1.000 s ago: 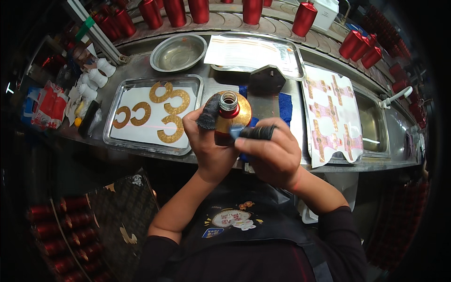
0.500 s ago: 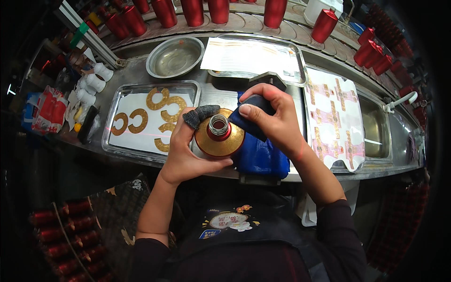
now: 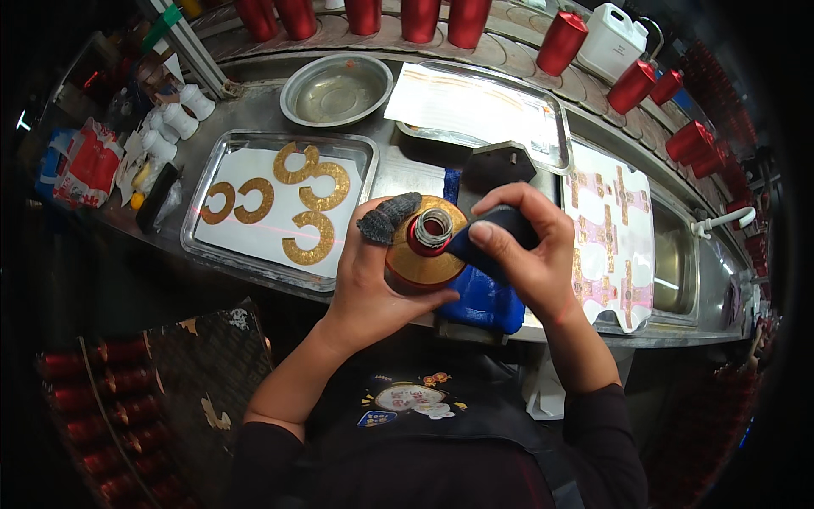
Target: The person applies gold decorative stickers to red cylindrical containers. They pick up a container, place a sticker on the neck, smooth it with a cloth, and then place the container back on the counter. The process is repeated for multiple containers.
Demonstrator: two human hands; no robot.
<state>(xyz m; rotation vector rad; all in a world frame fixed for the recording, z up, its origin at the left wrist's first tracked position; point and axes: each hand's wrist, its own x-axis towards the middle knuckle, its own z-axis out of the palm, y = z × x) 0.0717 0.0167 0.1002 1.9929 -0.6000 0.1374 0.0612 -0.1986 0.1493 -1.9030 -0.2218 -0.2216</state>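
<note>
My left hand [image 3: 366, 293] is wrapped round a bottle [image 3: 417, 268] with a gold shoulder and a red, threaded open neck that points up at me. A dark grey knitted sleeve [image 3: 388, 220] covers one left finger, lying across the bottle's shoulder. In my right hand [image 3: 544, 248] is a dark, thin flexible pad [image 3: 502, 236], pinched between thumb and fingers. Its edge meets the gold shoulder just right of the neck. Below the pad lies a wet-looking blue cloth [image 3: 485, 307] on a stand at the counter's edge.
Left, a metal tray [image 3: 297, 136] bears several gold C-shaped decals on white paper. Behind stand a metal basin [image 3: 292, 95] and a tray with white sheets [image 3: 462, 100]. A gold-and-pink decal sheet [image 3: 632, 246] lies right, beside a sink [image 3: 677, 284]. Red bottles [image 3: 563, 42] line the conveyor.
The view has shifted somewhat. The pad has come lower beside the bottle's neck and looks more bent. Both hands keep their hold.
</note>
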